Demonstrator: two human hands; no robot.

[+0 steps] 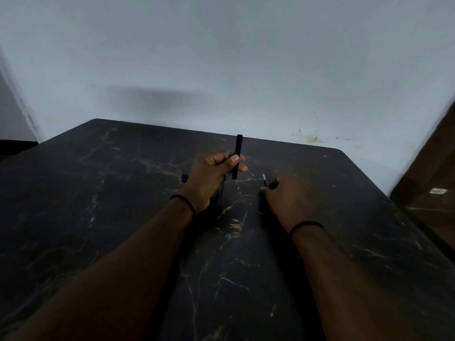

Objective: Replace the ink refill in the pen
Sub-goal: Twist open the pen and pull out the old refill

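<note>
Above the dark marbled tabletop (123,193), the left hand (209,178) grips an upright black pen barrel (237,156), while just right of it the right hand (288,198) pinches a thin refill (264,180) low near the surface.

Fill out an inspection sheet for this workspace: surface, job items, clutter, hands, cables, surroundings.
Surface: dark marble-patterned table with pale veins, dimly lit.
Job's things: black pen barrel held upright above the table; a thin silver-tipped piece, possibly the refill, at the right fingers.
Clutter: small blue item on the table, partly hidden behind the left wrist; identity unclear.
Hands: left hand grips the pen barrel; right hand pinches the thin piece low over the table. Black bands on both wrists.
Cables: nothing seen.
Surroundings: pale wall with stains at right; brown wooden panel at far right.
</note>
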